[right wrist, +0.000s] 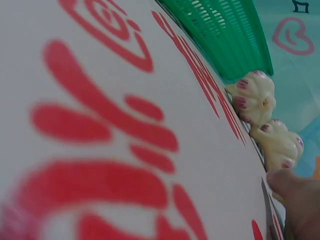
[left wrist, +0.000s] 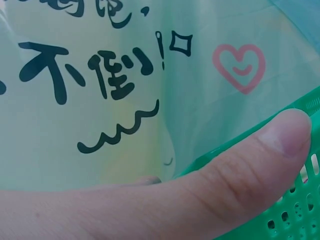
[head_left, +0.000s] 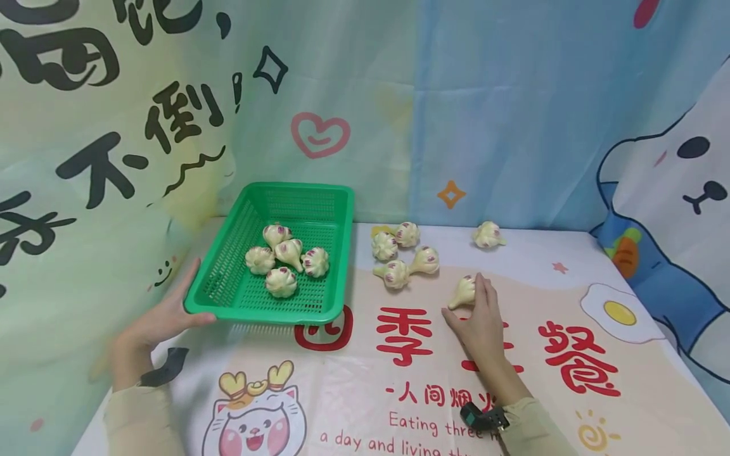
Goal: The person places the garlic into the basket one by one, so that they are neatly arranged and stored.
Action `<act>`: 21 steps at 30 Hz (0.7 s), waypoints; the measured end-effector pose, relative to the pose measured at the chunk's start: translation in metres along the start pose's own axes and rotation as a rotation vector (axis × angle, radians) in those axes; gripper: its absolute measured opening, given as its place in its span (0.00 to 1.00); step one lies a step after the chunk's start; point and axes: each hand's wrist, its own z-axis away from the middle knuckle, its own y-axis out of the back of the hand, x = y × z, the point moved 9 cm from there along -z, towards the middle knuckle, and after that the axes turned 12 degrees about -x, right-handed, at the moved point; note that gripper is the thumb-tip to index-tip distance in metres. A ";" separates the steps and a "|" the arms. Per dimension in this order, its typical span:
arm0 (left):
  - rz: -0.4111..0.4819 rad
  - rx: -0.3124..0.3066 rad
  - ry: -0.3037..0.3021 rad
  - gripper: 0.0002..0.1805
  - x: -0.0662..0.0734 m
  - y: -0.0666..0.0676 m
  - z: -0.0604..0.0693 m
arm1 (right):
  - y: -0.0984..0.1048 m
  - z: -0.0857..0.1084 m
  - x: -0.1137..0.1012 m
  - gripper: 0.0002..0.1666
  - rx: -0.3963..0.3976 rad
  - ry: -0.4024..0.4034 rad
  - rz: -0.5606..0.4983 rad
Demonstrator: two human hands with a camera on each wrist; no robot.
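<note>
Pinched garlic bulb [head_left: 464,291] w/ R hand [head_left: 483,323], on tabletop [head_left: 348,386] R of basket, prob. for sure hold. Gripped green basket [head_left: 262,315] by near-L rim w/ L hand [head_left: 168,316], prob. for steadiness. Noted inside: five bulbs [head_left: 282,282], walled in agst rolling. Noted beyond: four clustered bulbs [head_left: 395,273], one lone bulb [head_left: 487,235].

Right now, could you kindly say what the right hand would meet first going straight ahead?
Beyond the garlic bulb at the right hand, probably the lone bulb near the backdrop, though depth is unclear.
</note>
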 end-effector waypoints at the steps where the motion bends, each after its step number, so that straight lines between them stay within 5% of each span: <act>1: -0.003 0.000 0.004 0.64 -0.001 0.000 0.000 | 0.000 -0.001 0.001 0.64 0.000 0.005 0.005; 21: 0.002 0.011 -0.005 0.64 -0.005 0.001 0.000 | -0.008 -0.017 0.015 0.62 -0.038 -0.032 -0.045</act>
